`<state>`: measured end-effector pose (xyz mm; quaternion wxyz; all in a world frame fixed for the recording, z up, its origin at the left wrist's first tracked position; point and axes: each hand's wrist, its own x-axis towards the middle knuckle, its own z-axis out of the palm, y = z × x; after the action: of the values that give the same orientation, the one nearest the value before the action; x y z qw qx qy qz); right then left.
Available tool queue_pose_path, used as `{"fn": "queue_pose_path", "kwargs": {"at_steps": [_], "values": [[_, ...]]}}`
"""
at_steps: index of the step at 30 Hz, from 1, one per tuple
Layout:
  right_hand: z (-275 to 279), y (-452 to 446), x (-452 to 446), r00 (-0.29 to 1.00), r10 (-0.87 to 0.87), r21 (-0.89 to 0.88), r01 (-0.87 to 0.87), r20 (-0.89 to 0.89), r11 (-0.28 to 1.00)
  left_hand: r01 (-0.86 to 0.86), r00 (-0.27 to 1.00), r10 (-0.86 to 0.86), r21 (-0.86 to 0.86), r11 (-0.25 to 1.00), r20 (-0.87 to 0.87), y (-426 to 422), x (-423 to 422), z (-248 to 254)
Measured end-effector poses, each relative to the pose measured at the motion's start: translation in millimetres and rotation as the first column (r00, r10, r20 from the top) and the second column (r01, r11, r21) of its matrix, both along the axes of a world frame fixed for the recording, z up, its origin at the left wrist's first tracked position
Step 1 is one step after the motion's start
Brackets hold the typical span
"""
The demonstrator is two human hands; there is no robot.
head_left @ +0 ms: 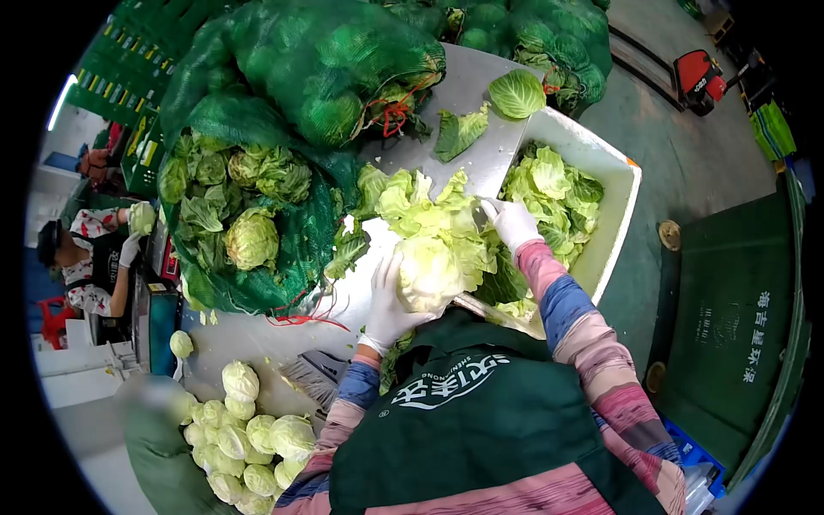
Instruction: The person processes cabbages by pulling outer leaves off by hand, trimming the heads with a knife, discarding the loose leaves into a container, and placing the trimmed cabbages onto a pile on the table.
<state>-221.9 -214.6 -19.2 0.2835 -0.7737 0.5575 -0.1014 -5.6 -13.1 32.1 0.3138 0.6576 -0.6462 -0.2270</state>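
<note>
A pale cabbage [429,273] with loose yellow-green outer leaves is in front of me above the metal table. My left hand [390,300], in a white glove, grips its near left side. On the other side, my right hand [513,225], also gloved, has its fingers closed at the edge of a cabbage leaf [468,225]; the fingertips are partly hidden. Beneath the right forearm stands a white foam box [614,176] filled with cabbage leaves [554,193]. Two loose leaves, a rounded green one [517,93] and a torn one [460,132], lie beyond my hands.
An opened green mesh sack [322,245] of cabbages lies left, with a full sack [300,69] behind it. Trimmed cabbages [232,442] are piled at lower left. A co-worker [94,257] holds a cabbage at far left. A green bin [725,335] stands right.
</note>
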Motion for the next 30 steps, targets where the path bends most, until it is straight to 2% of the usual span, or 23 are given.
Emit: {"fn": "queue_pose_path", "kwargs": {"at_steps": [2, 4, 5, 6, 7, 8, 9, 10, 11, 12, 13, 14, 16, 18, 20, 22, 23, 24, 25, 26, 27, 28, 30], "values": [[-8, 2, -5, 0.999, 0.014, -0.065, -0.017, -0.047, 0.998, -0.010, 1.000, 0.009, 0.030, 1.000, 0.015, 12, 15, -2], [-9, 4, -8, 0.995, -0.093, 0.119, 0.094, -0.022, 0.988, -0.064, 0.998, 0.061, 0.098, 0.993, 0.032, 31, 37, -15], [-17, 4, -13, 0.997, -0.082, 0.081, 0.082, 0.000, 0.993, -0.080, 0.995, 0.072, 0.137, 0.987, 0.064, 41, 49, -19], [-18, 4, -16, 0.992, -0.116, 0.166, 0.107, 0.046, 0.980, -0.089, 0.994, 0.080, 0.139, 0.986, 0.068, 49, 57, -13], [-24, 4, -18, 0.989, -0.143, 0.158, 0.138, 0.021, 0.978, -0.039, 0.955, 0.113, 0.263, 0.964, -0.275, 56, 63, -3], [-31, 4, -19, 0.986, -0.167, 0.151, 0.166, -0.006, 0.975, 0.048, 0.795, 0.181, 0.357, 0.933, -0.579, 66, 70, 3], [-29, 6, -22, 0.978, -0.201, 0.189, 0.187, 0.056, 0.964, 0.067, 0.803, 0.181, 0.388, 0.919, -0.568, 79, 89, -27], [-48, 3, -23, 0.982, -0.164, 0.037, 0.161, 0.094, 0.986, 0.054, 0.802, 0.196, 0.395, 0.917, -0.564, 83, 87, -30], [-67, 3, -27, 0.915, -0.354, 0.320, 0.282, 0.194, 0.904, -0.097, 0.597, 0.438, 0.481, 0.871, -0.672, 85, 82, -36], [-57, 5, -25, 0.805, -0.549, 0.587, 0.338, 0.225, 0.736, -0.214, 0.321, 0.621, 0.585, 0.783, -0.715, 85, 74, -38], [-46, 9, -22, 0.636, -0.700, 0.670, 0.367, 0.325, 0.645, -0.259, 0.245, 0.626, 0.573, 0.778, -0.740, 82, 56, -24], [-35, 12, -18, 0.422, -0.815, 0.744, 0.371, 0.398, 0.555, -0.270, 0.239, 0.635, 0.577, 0.770, -0.735, 85, 58, -28], [-29, 19, -18, 0.186, -0.826, 0.719, 0.417, 0.532, 0.556, -0.253, 0.118, 0.555, 0.516, 0.818, -0.823, 92, 62, -38], [-11, 24, -18, 0.163, -0.802, 0.652, 0.502, 0.575, 0.569, -0.262, 0.073, 0.582, 0.548, 0.795, -0.810, 103, 66, -43], [-11, 28, -18, 0.288, -0.610, 0.415, 0.519, 0.738, 0.747, -0.213, -0.077, 0.540, 0.543, 0.812, -0.838, 113, 75, -61], [19, 39, 3, 0.516, -0.601, 0.467, 0.378, 0.611, 0.799, -0.222, -0.071, 0.548, 0.549, 0.806, -0.834, 109, 75, -53], [4, 46, 14, 0.456, -0.561, 0.573, 0.128, 0.691, 0.809, -0.243, -0.022, 0.552, 0.540, 0.806, -0.834, 104, 71, -42], [29, 53, 32, 0.790, -0.425, 0.615, 0.079, 0.442, 0.785, -0.259, 0.024, 0.557, 0.533, 0.806, -0.830, 98, 67, -36], [38, 71, 55, 0.757, -0.366, 0.619, -0.064, 0.542, 0.783, -0.250, 0.051, 0.530, 0.503, 0.827, -0.847, 95, 69, -41], [37, 80, 72, 0.823, -0.235, 0.670, -0.219, 0.518, 0.709, -0.245, 0.044, 0.530, 0.505, 0.827, -0.847, 90, 70, -40], [50, 87, 89, 0.882, -0.162, 0.763, -0.275, 0.442, 0.584, -0.234, 0.127, 0.534, 0.498, 0.835, -0.836, 85, 71, -35], [22, 96, 106, 0.810, -0.113, 0.691, -0.406, 0.575, 0.598, -0.226, 0.208, 0.531, 0.488, 0.843, -0.821, 82, 72, -33], [14, 98, 117, 0.853, -0.052, 0.701, -0.390, 0.519, 0.598, -0.228, 0.232, 0.544, 0.498, 0.837, -0.807, 81, 73, -33]]}}
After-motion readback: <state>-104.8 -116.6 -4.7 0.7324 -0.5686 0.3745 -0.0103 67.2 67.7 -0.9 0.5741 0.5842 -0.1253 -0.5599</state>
